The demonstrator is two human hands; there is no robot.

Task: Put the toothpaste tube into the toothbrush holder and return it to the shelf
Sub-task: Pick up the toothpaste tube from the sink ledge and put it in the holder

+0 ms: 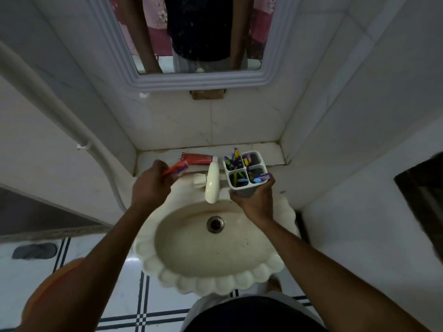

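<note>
Two toothpaste tubes are showing. One red toothpaste tube [197,158] is lying along the shelf [273,152], toward its left end, cap pointing right. The left hand [153,183] is pinching a second, orange tube [175,169] just in front of the shelf's front edge. The right hand [255,200] is gripping one white toothbrush holder [244,173] by its base above the sink [211,255] rim, beside the single tap [212,185]. The holder's four compartments are carrying several toothbrushes; exact count unclear.
</note>
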